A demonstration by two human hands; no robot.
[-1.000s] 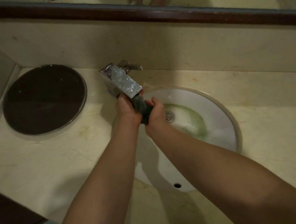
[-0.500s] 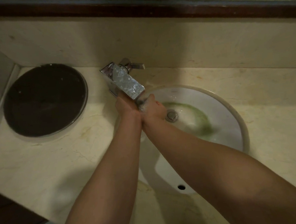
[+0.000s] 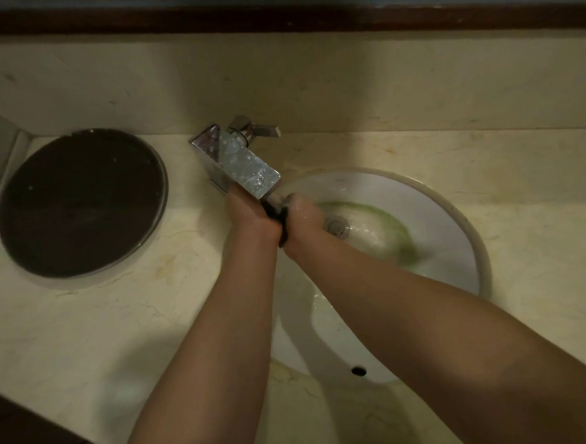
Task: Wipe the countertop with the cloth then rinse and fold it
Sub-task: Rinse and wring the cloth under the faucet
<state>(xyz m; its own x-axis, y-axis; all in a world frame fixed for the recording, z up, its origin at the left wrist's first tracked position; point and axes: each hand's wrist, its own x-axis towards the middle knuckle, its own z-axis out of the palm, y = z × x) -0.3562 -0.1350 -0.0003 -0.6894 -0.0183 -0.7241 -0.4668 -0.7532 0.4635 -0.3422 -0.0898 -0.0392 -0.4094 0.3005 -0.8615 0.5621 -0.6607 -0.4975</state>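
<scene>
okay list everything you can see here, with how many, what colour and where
Cloth: one, dark, bunched between both hands under the tap spout.
Tap: one, chrome, behind the basin's left edge.
Basin: one, white, green streak inside, set in the counter at centre right.
Drain: one, metal, basin bottom.
Overflow hole: one, dark, basin's near wall.
Disc: one, dark, round, on the counter at left.
Counter: one, cream marble.
Left hand: gripping the cloth.
Right hand: gripping the cloth.

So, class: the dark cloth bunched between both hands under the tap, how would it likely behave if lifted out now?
The cloth is crumpled small between the left hand and right hand, so probably floppy. Held under the faucet, it is likely soaked, heavy for its size and dripping.
</scene>
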